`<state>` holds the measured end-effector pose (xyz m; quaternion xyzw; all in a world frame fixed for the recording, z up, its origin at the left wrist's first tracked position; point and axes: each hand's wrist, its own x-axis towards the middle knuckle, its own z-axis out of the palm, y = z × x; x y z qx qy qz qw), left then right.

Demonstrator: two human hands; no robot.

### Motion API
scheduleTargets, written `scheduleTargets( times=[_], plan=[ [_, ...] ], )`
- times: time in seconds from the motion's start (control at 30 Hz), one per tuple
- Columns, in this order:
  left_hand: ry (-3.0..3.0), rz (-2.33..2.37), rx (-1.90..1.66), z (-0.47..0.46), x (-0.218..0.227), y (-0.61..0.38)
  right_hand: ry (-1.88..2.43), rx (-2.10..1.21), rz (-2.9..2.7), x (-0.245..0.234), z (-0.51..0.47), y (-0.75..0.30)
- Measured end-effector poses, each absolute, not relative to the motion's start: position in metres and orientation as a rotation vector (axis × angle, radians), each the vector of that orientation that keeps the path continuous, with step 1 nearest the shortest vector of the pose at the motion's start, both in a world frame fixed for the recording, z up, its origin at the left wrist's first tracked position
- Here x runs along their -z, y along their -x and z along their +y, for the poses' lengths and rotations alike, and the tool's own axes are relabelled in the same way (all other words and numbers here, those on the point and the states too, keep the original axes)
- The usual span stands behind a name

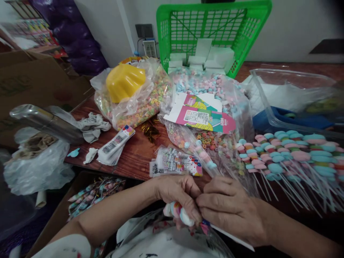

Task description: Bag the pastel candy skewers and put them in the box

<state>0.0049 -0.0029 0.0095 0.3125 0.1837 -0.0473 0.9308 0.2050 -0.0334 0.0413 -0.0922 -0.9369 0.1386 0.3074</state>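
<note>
My left hand (177,193) is closed around a marshmallow skewer (176,210), low in front of my body. Pastel marshmallows and a ring of orange candy show below the fingers. My right hand (228,206) meets it with fingers bent and pressed together at the base of the sweets, where a dark blue and pink scrap shows. From under that hand the white stick (232,237) juts down to the right. What the fingertips pinch is partly hidden. Just beyond my hands lie small printed clear bags (174,163) and another marshmallow skewer (205,156) on the plastic.
Many marshmallow skewers (292,154) are piled at right, beside a clear plastic tub (295,77). Bags of ring candy (139,111) and marshmallows (204,82) stand behind, before a green basket (215,7). At left are a steel flask (48,122), stacked labels (115,145) and a lower box of wrapped skewers (94,195).
</note>
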Motion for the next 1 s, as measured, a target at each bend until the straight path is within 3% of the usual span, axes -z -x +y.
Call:
scheduleTargets(
  times=[0.33,0.53,0.73,1.0],
  plan=[
    [-0.611,0.345,0.088,-0.002,-0.013,-0.002,0.275,-0.389,-2.388,-0.041,-0.038,-0.201],
    [-0.55,0.317,-0.239,-0.003,0.006,-0.003,0.452,-0.563,-2.241,-0.035,-0.036,-0.202],
    [-0.48,0.331,-0.613,-0.008,0.011,-0.017,0.643,-0.343,-2.098,-0.028,-0.03,-0.2],
    [-0.509,0.497,-0.779,-0.014,0.009,-0.027,0.732,-0.53,-1.961,-0.013,-0.017,-0.197]
  ],
)
